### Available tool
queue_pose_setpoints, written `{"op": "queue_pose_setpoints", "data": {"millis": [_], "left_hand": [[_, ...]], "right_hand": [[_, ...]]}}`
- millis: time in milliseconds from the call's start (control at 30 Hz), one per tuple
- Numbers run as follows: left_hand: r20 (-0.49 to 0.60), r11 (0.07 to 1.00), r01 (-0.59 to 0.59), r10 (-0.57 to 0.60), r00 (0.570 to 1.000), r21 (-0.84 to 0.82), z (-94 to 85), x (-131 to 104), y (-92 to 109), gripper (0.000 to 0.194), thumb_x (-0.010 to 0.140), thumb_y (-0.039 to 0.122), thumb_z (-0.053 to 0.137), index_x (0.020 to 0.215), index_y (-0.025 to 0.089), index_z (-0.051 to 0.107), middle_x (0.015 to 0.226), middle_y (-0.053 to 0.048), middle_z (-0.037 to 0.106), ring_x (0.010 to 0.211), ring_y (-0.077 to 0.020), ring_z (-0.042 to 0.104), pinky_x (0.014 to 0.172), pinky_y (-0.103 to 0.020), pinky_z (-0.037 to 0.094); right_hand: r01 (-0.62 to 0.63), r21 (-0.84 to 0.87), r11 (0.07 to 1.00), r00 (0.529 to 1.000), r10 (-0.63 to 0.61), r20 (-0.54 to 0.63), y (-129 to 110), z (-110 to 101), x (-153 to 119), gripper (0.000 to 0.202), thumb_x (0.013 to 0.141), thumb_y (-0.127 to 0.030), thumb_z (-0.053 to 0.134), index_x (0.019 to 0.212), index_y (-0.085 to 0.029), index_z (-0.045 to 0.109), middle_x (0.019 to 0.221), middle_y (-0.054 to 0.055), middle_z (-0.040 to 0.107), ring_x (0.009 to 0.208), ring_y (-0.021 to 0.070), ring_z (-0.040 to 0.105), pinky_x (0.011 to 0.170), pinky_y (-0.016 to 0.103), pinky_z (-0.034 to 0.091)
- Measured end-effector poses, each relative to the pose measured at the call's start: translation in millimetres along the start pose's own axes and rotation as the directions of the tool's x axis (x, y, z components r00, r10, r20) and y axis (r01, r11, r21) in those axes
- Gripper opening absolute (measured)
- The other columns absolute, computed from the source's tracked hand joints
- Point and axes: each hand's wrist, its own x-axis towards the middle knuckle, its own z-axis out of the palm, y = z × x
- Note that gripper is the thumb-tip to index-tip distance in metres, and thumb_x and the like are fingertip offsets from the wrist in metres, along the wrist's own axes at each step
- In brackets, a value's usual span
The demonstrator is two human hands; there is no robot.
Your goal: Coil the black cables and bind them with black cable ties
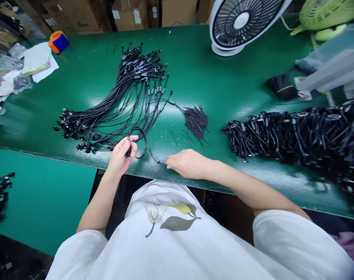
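Note:
A black cable runs in a loop between my two hands at the table's front edge. My left hand is closed round one end of it, with the loop rising above the fingers. The fingers of my right hand pinch the other end, just past a small grey sleeve. Behind my left hand, a large bunch of black cables lies spread on the green table. A pile of short black ties sits beyond my right hand, with a few loose ones nearer.
Bundled black cables cover the right side, with a banded bundle behind them. A white fan stands at the back. Papers and an orange and blue roll lie at the back left. Cardboard boxes are beyond the table.

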Motion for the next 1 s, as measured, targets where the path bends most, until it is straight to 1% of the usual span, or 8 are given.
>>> {"op": "queue_pose_setpoints", "data": {"millis": [100, 233, 367, 500, 600, 700, 900, 1000], "left_hand": [[0.054, 0.973, -0.062, 0.051, 0.997, 0.223, 11.2, -4, -13, 0.029, 0.09, 0.043, 0.061, 0.099, 0.016, 0.068, 0.061, 0.002, 0.056, 0.044, -0.0063, 0.044, 0.043, -0.018, 0.036], [0.211, 0.827, -0.206, 0.108, 0.971, 0.523, 19.1, -13, -18, 0.031, 0.092, 0.045, 0.056, 0.093, 0.017, 0.067, 0.083, -0.005, 0.066, 0.073, -0.014, 0.059, 0.071, -0.026, 0.047], [0.259, 0.907, -0.119, 0.012, 0.966, 0.404, 23.5, -14, -17, 0.028, 0.091, 0.046, 0.057, 0.091, 0.018, 0.06, 0.063, 0.002, 0.054, 0.058, -0.011, 0.049, 0.061, -0.024, 0.042], [0.166, 0.998, 0.066, -0.065, 0.984, 0.0, 28.7, -6, -18, 0.033, 0.08, 0.045, 0.073, 0.089, 0.017, 0.058, 0.059, 0.006, 0.042, 0.047, -0.006, 0.034, 0.045, -0.019, 0.029], [0.114, 0.983, 0.13, -0.116, 0.987, -0.13, 31.9, -5, -25, 0.034, 0.078, 0.043, 0.076, 0.089, 0.014, 0.06, 0.064, 0.003, 0.044, 0.051, -0.0064, 0.039, 0.047, -0.018, 0.033], [0.134, 0.973, 0.214, -0.201, 0.97, -0.087, 34.9, -12, -39, 0.034, 0.084, 0.047, 0.068, 0.079, 0.015, 0.057, 0.068, 0.001, 0.047, 0.065, -0.0115, 0.052, 0.066, -0.026, 0.047], [0.101, 0.965, 0.117, -0.145, 0.984, 0.236, 34.9, -25, -64, 0.041, 0.087, 0.058, 0.056, 0.079, 0.02, 0.046, 0.065, 0.004, 0.046, 0.062, -0.0135, 0.049, 0.071, -0.032, 0.045], [0.132, 0.785, 0.034, -0.147, 0.98, 0.618, 29.5, -23, -64, 0.04, 0.072, 0.043, 0.077, 0.086, 0.02, 0.047, 0.068, 0.004, 0.05, 0.062, -0.0146, 0.049, 0.062, -0.028, 0.039]], "right_hand": [[0.089, 0.11, 0.99, 0.996, -0.091, 0.007, -12, -10, 12, 0.027, 0.099, -0.028, 0.043, 0.09, -0.016, 0.065, 0.085, 0.005, 0.07, 0.071, 0.0134, 0.06, 0.057, 0.025, 0.03], [0.062, 0.282, 0.957, 0.967, 0.012, -0.253, -1, -20, 26, 0.031, 0.099, -0.033, 0.043, 0.09, -0.016, 0.067, 0.087, 0.005, 0.069, 0.075, 0.0133, 0.059, 0.062, 0.024, 0.033], [0.098, 0.592, 0.8, 0.869, 0.221, -0.443, 16, -12, 41, 0.031, 0.091, -0.043, 0.057, 0.078, -0.016, 0.063, 0.077, 0.001, 0.061, 0.07, 0.0111, 0.053, 0.066, 0.024, 0.036], [0.209, 0.882, 0.422, 0.676, 0.59, -0.442, 14, 19, 59, 0.046, 0.079, -0.061, 0.065, 0.096, -0.018, 0.058, 0.09, 0.002, 0.058, 0.085, 0.0134, 0.053, 0.077, 0.026, 0.041], [0.248, 0.966, -0.078, 0.787, 0.597, -0.154, 2, 36, 65, 0.047, 0.082, -0.064, 0.058, 0.088, -0.019, 0.053, 0.067, -0.005, 0.044, 0.06, 0.0087, 0.042, 0.06, 0.023, 0.039], [0.313, 0.867, -0.388, 0.778, 0.628, 0.0, -7, 35, 65, 0.045, 0.08, -0.06, 0.063, 0.076, -0.018, 0.046, 0.058, -0.011, 0.02, 0.048, 0.0045, 0.016, 0.044, 0.018, 0.021], [0.381, 0.847, -0.371, 0.759, 0.648, -0.057, -24, 25, 64, 0.042, 0.079, -0.056, 0.067, 0.078, -0.019, 0.047, 0.069, -0.005, 0.039, 0.054, 0.0052, 0.033, 0.042, 0.015, 0.026], [0.315, 0.924, -0.215, 0.768, 0.631, -0.115, -36, 33, 65, 0.041, 0.084, -0.061, 0.057, 0.093, -0.021, 0.053, 0.096, 0.004, 0.054, 0.08, 0.0116, 0.054, 0.044, 0.015, 0.036]]}}
